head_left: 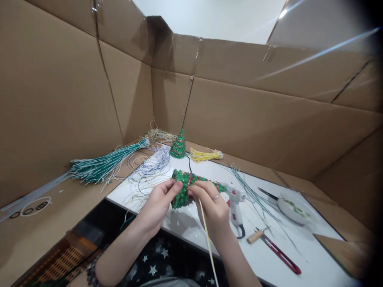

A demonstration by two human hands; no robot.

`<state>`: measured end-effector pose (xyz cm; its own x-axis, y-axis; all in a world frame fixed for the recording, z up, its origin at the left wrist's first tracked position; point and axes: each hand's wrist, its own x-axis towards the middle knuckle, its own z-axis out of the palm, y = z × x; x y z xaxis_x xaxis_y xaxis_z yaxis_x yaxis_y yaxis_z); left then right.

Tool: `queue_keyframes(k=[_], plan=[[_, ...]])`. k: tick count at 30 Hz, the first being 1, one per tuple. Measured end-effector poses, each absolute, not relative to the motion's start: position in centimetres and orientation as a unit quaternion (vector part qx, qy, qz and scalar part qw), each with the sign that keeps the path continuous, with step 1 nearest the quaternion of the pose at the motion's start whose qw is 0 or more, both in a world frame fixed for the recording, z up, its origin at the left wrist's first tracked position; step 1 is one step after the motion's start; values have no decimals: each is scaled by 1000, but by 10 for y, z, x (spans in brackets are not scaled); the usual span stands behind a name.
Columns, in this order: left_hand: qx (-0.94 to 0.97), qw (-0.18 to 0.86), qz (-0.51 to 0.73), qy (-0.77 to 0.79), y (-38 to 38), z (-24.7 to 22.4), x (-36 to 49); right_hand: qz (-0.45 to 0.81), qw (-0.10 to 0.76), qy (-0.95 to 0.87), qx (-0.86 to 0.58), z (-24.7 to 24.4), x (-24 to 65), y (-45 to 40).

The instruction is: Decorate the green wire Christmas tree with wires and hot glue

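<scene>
A small green Christmas tree with red strands wound round it lies on its side in front of me, its base to the left. My left hand is closed on the base end, thumb on top. Against the tree's middle, my right hand pinches a thin yellow and white cord, which trails down toward me. The fingertips hide where the cord meets the tree. Just behind the right hand sits a white glue gun, partly covered.
A second tree stands at the back of the white table. Around it lie a green strand bundle, a yellow bundle and loose blue strands. Red-handled snips and a white bowl are on the right. Cardboard walls enclose everything.
</scene>
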<state>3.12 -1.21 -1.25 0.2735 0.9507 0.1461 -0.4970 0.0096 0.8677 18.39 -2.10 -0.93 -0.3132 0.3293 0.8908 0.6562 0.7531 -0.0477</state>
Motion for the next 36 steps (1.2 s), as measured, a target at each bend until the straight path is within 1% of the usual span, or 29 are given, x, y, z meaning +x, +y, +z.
queue_keyframes(k=[3, 9, 13, 21, 25, 29, 34, 36], plan=[[469, 670, 507, 274, -1, -16, 22, -140, 475, -806, -323, -11, 181, -17], [499, 648, 484, 309, 13, -20, 15, -137, 475, -794, -354, -18, 173, -11], [504, 647, 478, 315, 15, -20, 17, -147, 458, -788, -384, -25, 168, -10], [531, 643, 438, 336, 26, -33, 13, -79, 503, -728, -458, -41, 162, -13], [545, 651, 409, 332, 31, -33, 5, -100, 502, -719, -470, -40, 161, -19], [581, 654, 368, 316, 33, -31, 2, -94, 507, -718, -469, -42, 162, -20], [592, 644, 366, 317, 39, -39, 2, -170, 496, -723, -450, -43, 163, -16], [588, 646, 365, 321, 42, -45, 3, -181, 486, -728, -449, -42, 163, -16]])
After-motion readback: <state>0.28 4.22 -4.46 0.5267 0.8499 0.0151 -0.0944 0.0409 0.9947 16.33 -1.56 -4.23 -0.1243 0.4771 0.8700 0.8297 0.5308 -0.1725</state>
